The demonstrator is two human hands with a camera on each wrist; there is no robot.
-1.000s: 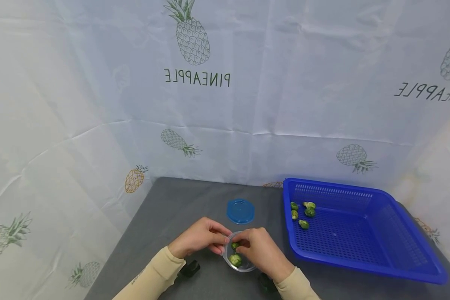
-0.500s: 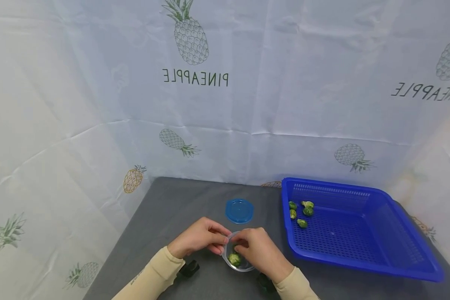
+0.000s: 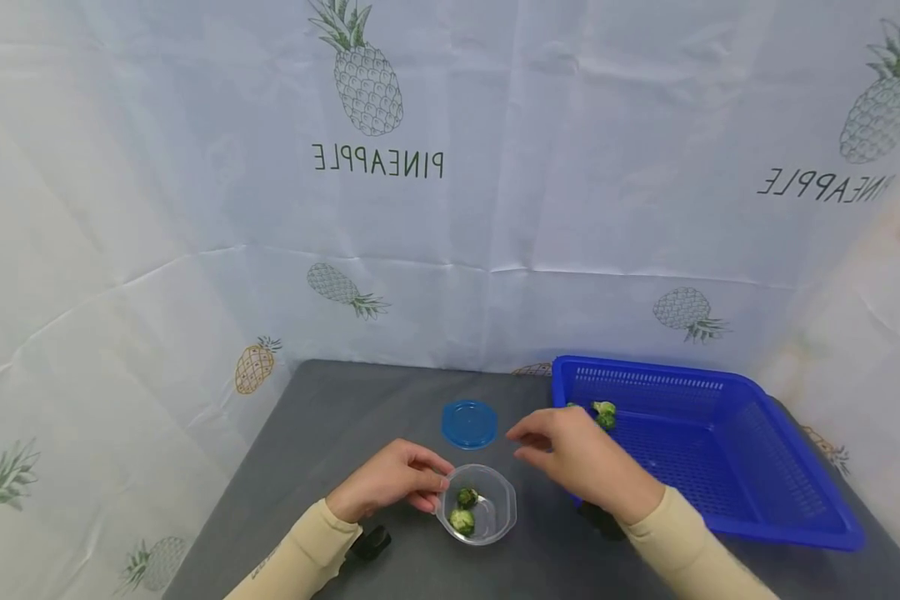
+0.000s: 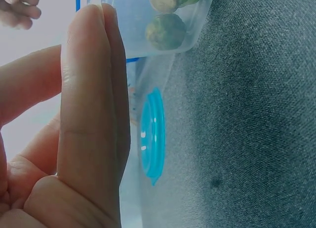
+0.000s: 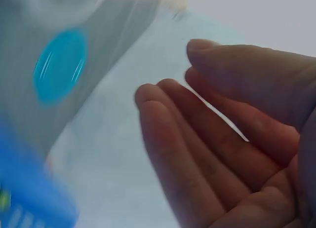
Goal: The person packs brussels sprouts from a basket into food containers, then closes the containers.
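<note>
My left hand (image 3: 386,481) pinches the rim of a clear plastic container (image 3: 501,510) between thumb and fingers. Two Brussels sprouts (image 3: 462,522) lie in the left part of the container; the left wrist view shows a sprout (image 4: 167,31) through its wall. Between the container and the basket, my right hand (image 3: 581,454) is in the air, fingers loosely bent, nothing held. In the right wrist view a gap shows between its thumb and fingers (image 5: 163,134). Behind the container a round blue lid (image 3: 469,425) lies flat on the table.
A blue plastic basket (image 3: 720,529) stands on the right of the grey table (image 3: 330,417). Brussels sprouts (image 3: 605,414) lie in its left end, partly hidden by my right hand. A pineapple-print curtain (image 3: 450,208) hangs behind and beside the table.
My right hand has let go of a sprout inside the container, then lifted out and moved right toward the basket. My left hand keeps its hold on the rim.
</note>
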